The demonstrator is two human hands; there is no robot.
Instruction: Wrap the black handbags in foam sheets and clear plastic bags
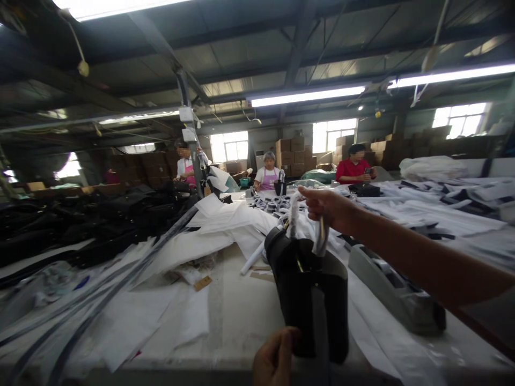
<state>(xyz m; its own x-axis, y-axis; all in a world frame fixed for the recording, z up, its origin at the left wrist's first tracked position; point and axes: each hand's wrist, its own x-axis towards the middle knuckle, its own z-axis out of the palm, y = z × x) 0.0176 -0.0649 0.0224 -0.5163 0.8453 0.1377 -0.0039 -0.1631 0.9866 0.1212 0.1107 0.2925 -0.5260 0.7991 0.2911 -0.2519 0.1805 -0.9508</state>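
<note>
A black handbag [309,292] hangs tilted above the white worktable [237,316] in front of me. My right hand [325,206] is raised over it, its fingers closed on the bag's handles, which are wrapped in white paper. My left hand [276,356] sits at the bottom edge of the view, gripping the bag's lower end, with the fingers partly hidden behind it.
A grey tape dispenser [396,292] lies right of the bag. White paper sheets [225,220] and dark straps [100,300] cover the left side. Black bags [80,220] are piled far left. Three people [267,174] work at the far end, cardboard boxes [292,153] behind them.
</note>
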